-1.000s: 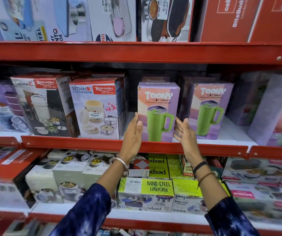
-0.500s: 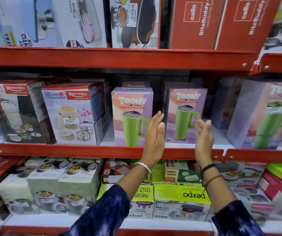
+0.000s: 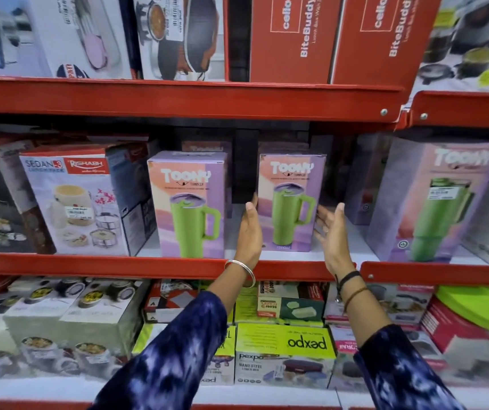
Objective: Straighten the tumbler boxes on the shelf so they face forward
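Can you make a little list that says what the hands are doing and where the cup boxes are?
left hand: open, at left side of middle tumbler box
right hand: open, at its right side
left tumbler box: upright, front facing out
right tumbler box: turned at an angle
shelf: red front edge

3 lilac-and-peach Toony tumbler boxes, each picturing a green handled tumbler, stand upright on the red-edged middle shelf [image 3: 148,266]. The left box [image 3: 188,204] faces forward at the shelf's front edge. The middle box [image 3: 292,202] sits slightly further back. The right box [image 3: 438,202] is angled, showing its side panel.
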Tool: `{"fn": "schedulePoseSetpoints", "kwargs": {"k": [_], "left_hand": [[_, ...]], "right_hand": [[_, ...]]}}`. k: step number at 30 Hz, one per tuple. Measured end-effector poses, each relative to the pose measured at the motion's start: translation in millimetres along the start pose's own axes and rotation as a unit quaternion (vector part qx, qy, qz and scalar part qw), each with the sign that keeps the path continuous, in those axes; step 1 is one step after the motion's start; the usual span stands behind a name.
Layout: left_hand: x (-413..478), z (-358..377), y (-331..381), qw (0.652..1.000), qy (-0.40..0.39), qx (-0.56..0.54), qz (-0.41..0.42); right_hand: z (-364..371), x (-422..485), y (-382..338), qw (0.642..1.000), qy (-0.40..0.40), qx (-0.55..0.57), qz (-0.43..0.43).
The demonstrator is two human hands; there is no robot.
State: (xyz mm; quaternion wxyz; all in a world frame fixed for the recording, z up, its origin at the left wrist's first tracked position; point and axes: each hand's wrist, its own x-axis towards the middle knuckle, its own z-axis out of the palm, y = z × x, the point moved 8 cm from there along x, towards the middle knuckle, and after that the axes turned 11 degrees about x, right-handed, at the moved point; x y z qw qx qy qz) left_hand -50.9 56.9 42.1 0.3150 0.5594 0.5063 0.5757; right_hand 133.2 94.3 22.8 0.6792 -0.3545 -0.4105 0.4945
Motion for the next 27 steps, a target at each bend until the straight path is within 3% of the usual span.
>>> {"fn": "schedulePoseSetpoints", "kwargs": {"k": [24, 27], "left_hand": [[-55.0, -3.6, 15.2, 0.999, -0.018, 0.04, -0.012], [-60.0, -13.7, 25.2, 0.999, 0.018, 0.034, 0.019]], "right_hand": [[-16.9, -56.3, -25.2, 0.998, -0.005, -0.035, -0.044], [-22.4, -61.4, -34.0, 0.988, 0.043, -0.094, -0.116]]}}
